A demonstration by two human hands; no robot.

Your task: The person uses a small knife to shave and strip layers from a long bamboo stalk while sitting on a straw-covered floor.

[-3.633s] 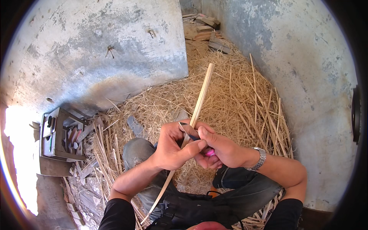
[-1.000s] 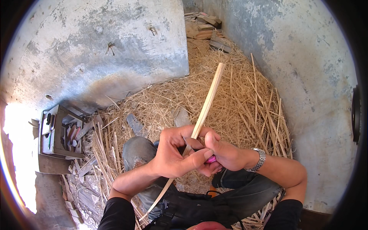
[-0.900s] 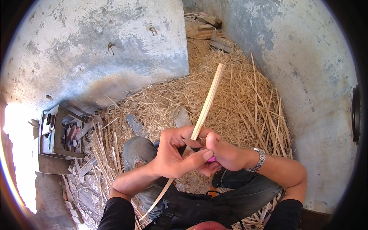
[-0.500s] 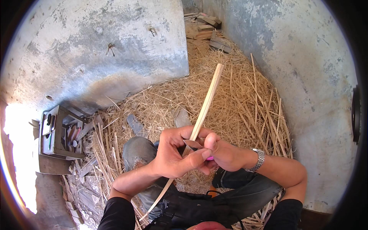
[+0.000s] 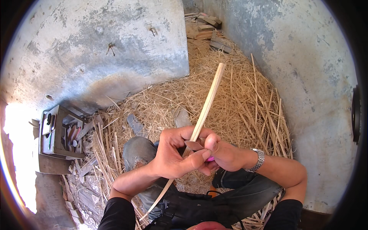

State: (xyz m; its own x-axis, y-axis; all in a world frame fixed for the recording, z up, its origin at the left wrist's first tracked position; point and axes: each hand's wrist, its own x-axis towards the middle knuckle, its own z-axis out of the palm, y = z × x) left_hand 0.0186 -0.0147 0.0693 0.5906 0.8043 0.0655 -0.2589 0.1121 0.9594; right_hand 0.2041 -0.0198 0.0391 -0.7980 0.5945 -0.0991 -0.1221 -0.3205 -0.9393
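Seated person's left hand wraps around a pale wooden stick, slanting above a heap of shavings. The right hand grips a pink-handled knife, its blade against the stick. A small cabinet stands beyond the heap's left edge.

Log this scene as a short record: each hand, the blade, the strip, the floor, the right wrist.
Left hand: wrapped around pale strip
Right hand: holding pink-handled knife
Blade: over the strip; contact unclear
Strip: slanting, upper end away from person
Floor: straw-like shavings
Right wrist: metal-banded watch
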